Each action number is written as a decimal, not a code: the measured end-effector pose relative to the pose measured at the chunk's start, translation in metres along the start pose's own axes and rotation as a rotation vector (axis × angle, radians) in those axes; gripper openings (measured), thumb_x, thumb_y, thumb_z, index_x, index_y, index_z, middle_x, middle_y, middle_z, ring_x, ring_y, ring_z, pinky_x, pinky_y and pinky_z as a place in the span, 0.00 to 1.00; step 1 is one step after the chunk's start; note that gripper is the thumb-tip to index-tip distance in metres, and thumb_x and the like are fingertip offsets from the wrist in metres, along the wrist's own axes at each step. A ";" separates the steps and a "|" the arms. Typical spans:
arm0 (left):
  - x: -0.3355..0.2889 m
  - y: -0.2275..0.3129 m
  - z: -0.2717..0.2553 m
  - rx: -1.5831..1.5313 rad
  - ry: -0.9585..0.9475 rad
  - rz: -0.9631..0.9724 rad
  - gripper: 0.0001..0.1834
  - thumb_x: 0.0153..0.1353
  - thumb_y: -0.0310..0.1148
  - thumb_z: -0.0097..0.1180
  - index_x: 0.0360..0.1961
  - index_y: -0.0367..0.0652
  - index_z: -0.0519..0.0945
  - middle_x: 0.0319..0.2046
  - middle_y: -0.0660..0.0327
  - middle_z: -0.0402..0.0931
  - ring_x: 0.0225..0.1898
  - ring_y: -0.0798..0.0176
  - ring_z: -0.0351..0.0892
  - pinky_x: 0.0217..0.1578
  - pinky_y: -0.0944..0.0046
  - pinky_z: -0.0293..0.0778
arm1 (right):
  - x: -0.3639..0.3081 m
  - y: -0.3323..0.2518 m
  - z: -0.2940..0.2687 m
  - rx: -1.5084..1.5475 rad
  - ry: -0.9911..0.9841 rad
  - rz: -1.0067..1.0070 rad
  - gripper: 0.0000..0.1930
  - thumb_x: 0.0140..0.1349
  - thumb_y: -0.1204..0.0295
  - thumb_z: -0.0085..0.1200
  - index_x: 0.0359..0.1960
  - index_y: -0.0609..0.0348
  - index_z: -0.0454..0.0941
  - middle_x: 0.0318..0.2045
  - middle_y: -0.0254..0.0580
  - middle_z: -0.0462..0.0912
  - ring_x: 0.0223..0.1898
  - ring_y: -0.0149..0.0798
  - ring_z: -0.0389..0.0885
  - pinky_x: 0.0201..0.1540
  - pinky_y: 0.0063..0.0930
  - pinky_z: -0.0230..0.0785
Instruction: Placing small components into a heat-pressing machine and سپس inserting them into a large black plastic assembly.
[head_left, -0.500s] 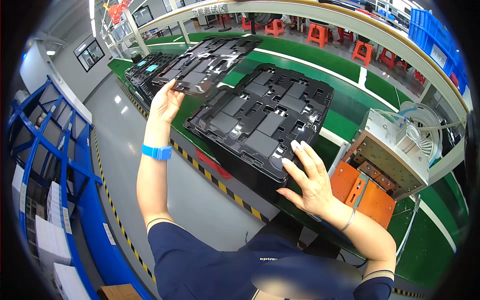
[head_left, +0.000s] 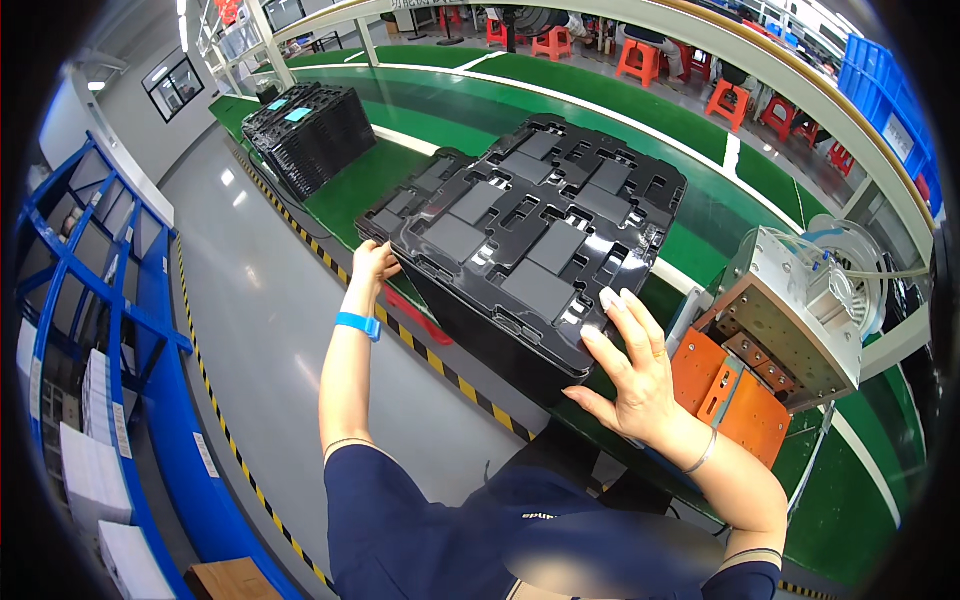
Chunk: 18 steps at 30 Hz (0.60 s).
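A stack of black plastic trays [head_left: 470, 290] stands in front of me, its top tray holding flat dark grey rectangular pieces [head_left: 545, 280] in moulded pockets. My left hand [head_left: 374, 264] is closed on the near-left edge of another black tray [head_left: 425, 185], which sticks out past the stack's left side. The stack hides the rest of that tray, so I cannot tell what it rests on. At the stack's near-right corner, my right hand [head_left: 640, 375] has its fingers apart, with fingertips touching the top tray and the thumb beside its edge.
Farther left, a second stack of black trays [head_left: 315, 145] carries light-blue pieces on top. A metal fixture [head_left: 790, 310] with an orange plate [head_left: 735, 390] stands close by my right hand. Blue shelving [head_left: 165, 400] lines the left. A white rail [head_left: 640, 30] crosses beyond the green bench.
My left hand has brought the tray back from the far left, down and right against the stack's left side. The right hand stays at the stack's corner, and the view has shifted slightly.
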<state>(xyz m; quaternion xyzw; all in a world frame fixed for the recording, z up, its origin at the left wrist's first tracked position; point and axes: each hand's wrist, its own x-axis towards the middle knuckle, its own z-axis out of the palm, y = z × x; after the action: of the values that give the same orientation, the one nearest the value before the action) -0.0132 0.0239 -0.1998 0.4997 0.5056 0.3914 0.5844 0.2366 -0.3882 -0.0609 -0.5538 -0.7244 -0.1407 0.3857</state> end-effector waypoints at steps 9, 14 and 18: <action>0.017 -0.102 0.037 0.357 0.204 0.543 0.41 0.64 0.38 0.48 0.73 0.44 0.42 0.71 0.46 0.45 0.72 0.46 0.43 0.69 0.51 0.44 | 0.001 0.003 -0.005 -0.033 -0.043 -0.055 0.36 0.48 0.58 0.68 0.58 0.54 0.68 0.63 0.60 0.63 0.65 0.64 0.59 0.64 0.51 0.57; -0.012 -0.055 0.107 0.186 0.351 0.356 0.36 0.70 0.50 0.39 0.72 0.45 0.46 0.72 0.49 0.46 0.72 0.51 0.46 0.69 0.55 0.43 | -0.004 0.015 -0.010 -0.100 -0.065 -0.028 0.35 0.48 0.58 0.68 0.57 0.55 0.70 0.63 0.60 0.63 0.64 0.64 0.60 0.64 0.51 0.57; 0.009 -0.082 0.039 0.480 0.469 0.374 0.33 0.72 0.49 0.36 0.72 0.45 0.49 0.72 0.51 0.46 0.71 0.54 0.49 0.69 0.57 0.45 | 0.006 -0.004 -0.007 -0.019 -0.028 -0.018 0.33 0.48 0.59 0.68 0.58 0.47 0.73 0.63 0.52 0.66 0.65 0.55 0.61 0.63 0.42 0.59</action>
<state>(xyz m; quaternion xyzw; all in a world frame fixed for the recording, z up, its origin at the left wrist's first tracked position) 0.0229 0.0096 -0.2821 0.6027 0.6029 0.4656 0.2377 0.2355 -0.3896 -0.0518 -0.5528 -0.7334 -0.1434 0.3688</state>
